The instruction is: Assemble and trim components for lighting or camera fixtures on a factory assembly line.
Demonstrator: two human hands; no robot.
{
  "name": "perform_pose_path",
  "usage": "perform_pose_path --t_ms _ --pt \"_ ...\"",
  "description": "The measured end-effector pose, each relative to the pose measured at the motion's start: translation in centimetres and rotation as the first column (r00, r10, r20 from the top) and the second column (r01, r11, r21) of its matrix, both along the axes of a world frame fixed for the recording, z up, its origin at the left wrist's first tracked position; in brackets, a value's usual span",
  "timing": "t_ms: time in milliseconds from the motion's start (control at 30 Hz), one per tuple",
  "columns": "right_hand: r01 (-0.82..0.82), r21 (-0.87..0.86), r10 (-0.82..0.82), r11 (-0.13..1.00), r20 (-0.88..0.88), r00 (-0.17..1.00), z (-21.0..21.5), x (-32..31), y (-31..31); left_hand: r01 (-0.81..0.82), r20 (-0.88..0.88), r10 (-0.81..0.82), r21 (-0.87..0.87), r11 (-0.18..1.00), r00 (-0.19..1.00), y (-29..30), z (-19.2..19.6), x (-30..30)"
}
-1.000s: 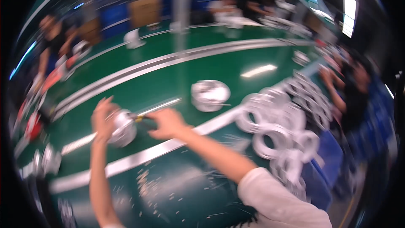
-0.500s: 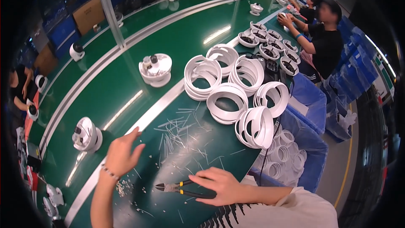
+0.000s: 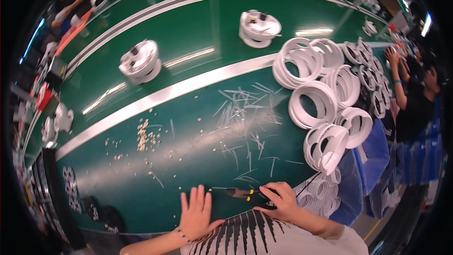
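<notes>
My right hand (image 3: 282, 201) grips small pliers (image 3: 246, 193) with black and yellow handles, tips pointing left, just above the near edge of the green table (image 3: 188, 170). My left hand (image 3: 197, 213) lies flat on that edge with its fingers spread and holds nothing. Thin white strips (image 3: 245, 118) are scattered on the table in front of both hands. Small pale bits (image 3: 143, 134) lie to the left of them.
Stacks of white rings (image 3: 325, 94) stand at the right, more in blue bins (image 3: 325, 193) below. Two white round assemblies (image 3: 140, 60) (image 3: 258, 27) sit on the green conveyor beyond a metal rail (image 3: 188, 87). Another person (image 3: 415, 99) works at the right; one more (image 3: 71, 0) at far left.
The view has swung and steadied. My left hand has come down from the table to its near edge. My right hand still holds the pliers, now close to my body.
</notes>
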State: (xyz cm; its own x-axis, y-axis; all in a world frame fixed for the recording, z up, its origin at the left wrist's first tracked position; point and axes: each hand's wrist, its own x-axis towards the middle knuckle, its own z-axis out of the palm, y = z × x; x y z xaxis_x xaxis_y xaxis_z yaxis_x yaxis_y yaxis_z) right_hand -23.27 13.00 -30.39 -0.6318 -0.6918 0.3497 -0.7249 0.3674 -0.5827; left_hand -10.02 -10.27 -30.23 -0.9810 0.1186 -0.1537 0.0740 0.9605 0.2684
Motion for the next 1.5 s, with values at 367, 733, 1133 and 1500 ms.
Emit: perform_pose_path --t_ms 367,733,1133,1500 --pt "-0.001 -0.036 -0.003 0.999 -0.108 0.994 -1.6 -5.2 -4.1 -0.013 -0.345 0.044 0.094 0.996 0.938 1.0 -2.6 -13.6" --pt "0.152 -0.129 -0.132 0.980 0.148 0.980 1.4 -3.3 -1.9 -0.444 -0.366 0.408 -0.018 0.896 0.836 -5.8 -0.5 -11.7" --pt "0.090 -0.093 -0.074 0.992 0.161 0.984 -0.3 -1.2 -1.5 -0.123 -0.332 0.173 0.167 0.978 0.927 -4.1 -0.1 -13.6" --pt "-0.060 0.017 0.060 0.998 -0.027 0.998 -1.6 -5.3 -5.3 -0.368 -0.452 0.474 0.306 0.878 0.756 -5.8 1.6 -4.6"
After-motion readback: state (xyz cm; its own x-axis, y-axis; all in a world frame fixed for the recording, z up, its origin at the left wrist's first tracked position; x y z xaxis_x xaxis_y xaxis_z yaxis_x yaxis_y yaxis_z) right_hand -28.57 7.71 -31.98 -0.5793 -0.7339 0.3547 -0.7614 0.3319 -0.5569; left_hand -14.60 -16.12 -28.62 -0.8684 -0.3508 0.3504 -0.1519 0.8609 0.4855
